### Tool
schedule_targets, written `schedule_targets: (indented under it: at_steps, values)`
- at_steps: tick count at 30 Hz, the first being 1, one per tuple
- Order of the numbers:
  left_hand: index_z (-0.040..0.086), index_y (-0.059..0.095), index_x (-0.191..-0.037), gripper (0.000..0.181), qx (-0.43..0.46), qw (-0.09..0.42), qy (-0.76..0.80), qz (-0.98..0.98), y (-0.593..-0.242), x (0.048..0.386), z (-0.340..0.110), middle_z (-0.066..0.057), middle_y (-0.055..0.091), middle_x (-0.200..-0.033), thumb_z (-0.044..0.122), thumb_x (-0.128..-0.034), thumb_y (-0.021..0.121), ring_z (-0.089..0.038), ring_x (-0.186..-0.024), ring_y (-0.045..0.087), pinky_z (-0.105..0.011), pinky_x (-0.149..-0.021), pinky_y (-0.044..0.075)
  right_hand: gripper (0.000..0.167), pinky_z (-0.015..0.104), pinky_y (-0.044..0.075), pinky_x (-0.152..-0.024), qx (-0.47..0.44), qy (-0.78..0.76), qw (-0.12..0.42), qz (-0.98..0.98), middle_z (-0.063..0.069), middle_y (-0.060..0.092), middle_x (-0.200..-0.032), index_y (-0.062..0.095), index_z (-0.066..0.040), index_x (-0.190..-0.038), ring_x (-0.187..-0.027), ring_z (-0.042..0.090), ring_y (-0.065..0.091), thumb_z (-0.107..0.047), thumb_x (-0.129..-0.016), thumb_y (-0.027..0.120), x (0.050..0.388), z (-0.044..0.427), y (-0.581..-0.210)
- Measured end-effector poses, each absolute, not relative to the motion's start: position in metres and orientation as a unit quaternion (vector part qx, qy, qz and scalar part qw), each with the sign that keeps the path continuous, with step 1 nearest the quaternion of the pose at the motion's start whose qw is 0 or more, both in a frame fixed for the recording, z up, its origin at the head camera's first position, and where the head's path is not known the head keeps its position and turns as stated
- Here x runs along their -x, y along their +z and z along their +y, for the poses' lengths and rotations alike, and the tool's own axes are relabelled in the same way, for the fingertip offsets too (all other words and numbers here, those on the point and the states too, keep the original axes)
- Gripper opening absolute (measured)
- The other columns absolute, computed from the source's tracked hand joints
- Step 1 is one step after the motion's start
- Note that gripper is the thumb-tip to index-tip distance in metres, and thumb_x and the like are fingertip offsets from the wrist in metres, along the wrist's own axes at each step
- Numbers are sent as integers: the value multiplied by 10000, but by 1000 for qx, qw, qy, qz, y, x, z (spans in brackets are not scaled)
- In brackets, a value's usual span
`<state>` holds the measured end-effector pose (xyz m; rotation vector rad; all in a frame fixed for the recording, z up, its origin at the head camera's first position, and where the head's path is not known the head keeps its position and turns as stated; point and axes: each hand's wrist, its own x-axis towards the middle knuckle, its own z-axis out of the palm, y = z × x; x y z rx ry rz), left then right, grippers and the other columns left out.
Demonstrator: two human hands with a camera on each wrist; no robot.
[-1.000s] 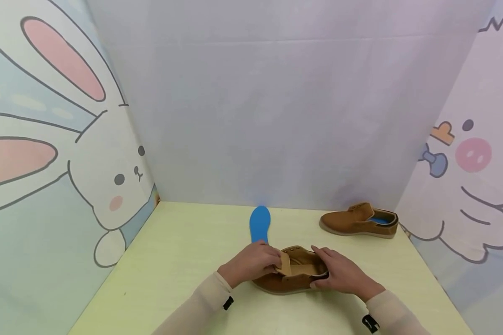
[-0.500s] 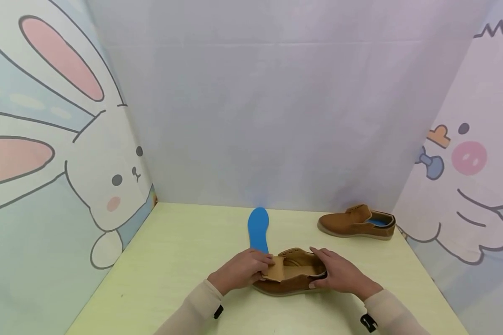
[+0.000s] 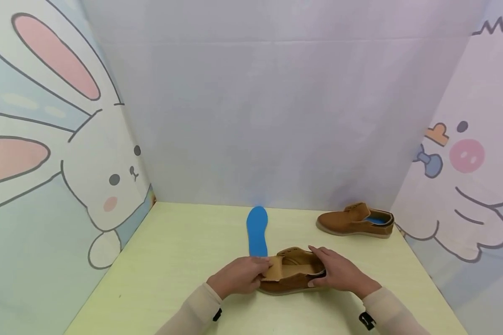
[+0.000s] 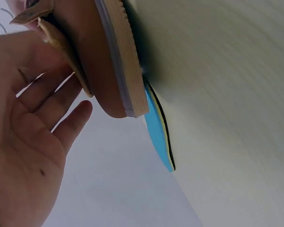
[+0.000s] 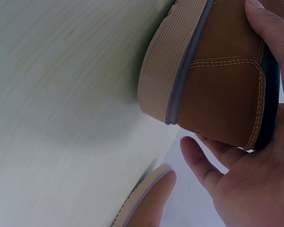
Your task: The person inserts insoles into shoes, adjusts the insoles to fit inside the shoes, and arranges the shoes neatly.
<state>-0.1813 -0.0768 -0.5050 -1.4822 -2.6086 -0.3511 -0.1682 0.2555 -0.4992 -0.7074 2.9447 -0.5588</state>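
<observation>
A brown lace-up shoe [image 3: 286, 284] lies sole down on the table, toe to the left, with its tan inside showing. My left hand [image 3: 235, 277] pinches the tongue [image 3: 273, 269], which is folded back over the toe. In the left wrist view, fingers reach beside the tongue's edge near the toe [image 4: 102, 94]. My right hand [image 3: 341, 272] grips the heel end, thumb on the near side and fingers on the far side. The heel [image 5: 222, 94] fills the right wrist view. Just behind the shoe lies a blue insole [image 3: 257, 229], its near end hidden.
A second brown shoe [image 3: 341, 223] with a blue insole inside stands at the back right of the pale yellow table [image 3: 184, 242]. A grey-white cloth [image 3: 251, 116] hangs behind the table, and cartoon-printed panels [image 3: 109, 186] flank both sides.
My left hand has moved a little left, drawing the tongue out of the opening and down over the toe. The right hand stays at the heel.
</observation>
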Motion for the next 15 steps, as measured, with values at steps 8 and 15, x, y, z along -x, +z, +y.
schedule_targets:
  at_steps: [8,15]
  values:
    - [222,656,-964,282,460,105,-55,-880,-500,175,-59,108,614,-860,500,-994,619,-5,-560,466,-157,-512,377,1095,557,487,-948,230,-193,39,953,143,551,-1369,422,-29,-1526,-1217,355,559,-694,-736,786,168,258,-500]
    - [300,691,-1307,394,518,170,30,-838,-493,177,-52,39,620,-1370,479,-955,682,-36,-597,598,-161,-492,438,1099,529,498,-934,236,-191,37,952,96,556,-1347,421,-30,-1527,-1192,301,567,-707,-737,777,171,256,-503]
